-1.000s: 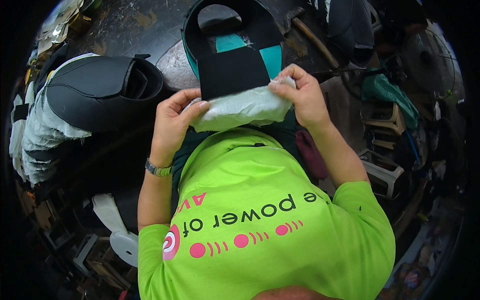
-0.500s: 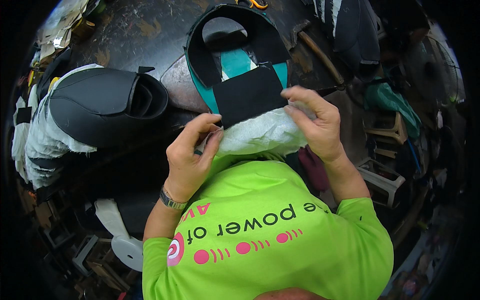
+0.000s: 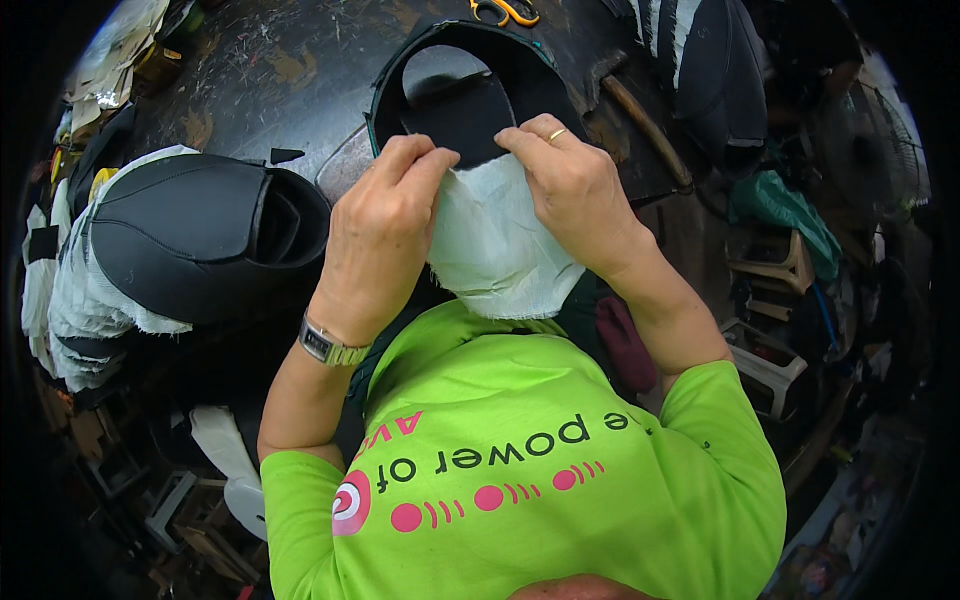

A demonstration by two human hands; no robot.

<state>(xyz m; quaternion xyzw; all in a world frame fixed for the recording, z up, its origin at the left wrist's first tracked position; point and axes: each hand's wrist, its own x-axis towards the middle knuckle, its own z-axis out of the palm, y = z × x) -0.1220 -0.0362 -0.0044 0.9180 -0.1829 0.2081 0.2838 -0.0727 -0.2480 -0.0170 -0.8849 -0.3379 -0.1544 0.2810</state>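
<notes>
A piece of white cloth [image 3: 495, 240] with a frayed lower edge hangs over my lap at the table's near edge. My left hand [image 3: 378, 235] pinches its top left corner between thumb and fingers. The top right corner is gripped by my right hand [image 3: 585, 195], which wears a ring. Along the cloth's top edge it meets black material, though my fingers partly hide the join. Beyond my hands a curved black piece [image 3: 535, 75] with a thin green edge forms an arch on the table, with a flat black part inside it.
Left of my hands lies a stack of sewn black uppers [image 3: 180, 210] with white lining. Orange-handled scissors [image 3: 503, 12] and a wooden-handled hammer [image 3: 645, 118] rest on the dark table [image 3: 250, 85]. More black uppers [image 3: 715, 80] are at far right, above a pale stool [image 3: 765, 368].
Both hands have moved away from me and closer together, lifting the cloth's top edge. The white cloth now hangs flatter and covers where the black panel showed. The arched piece's green lining is mostly hidden.
</notes>
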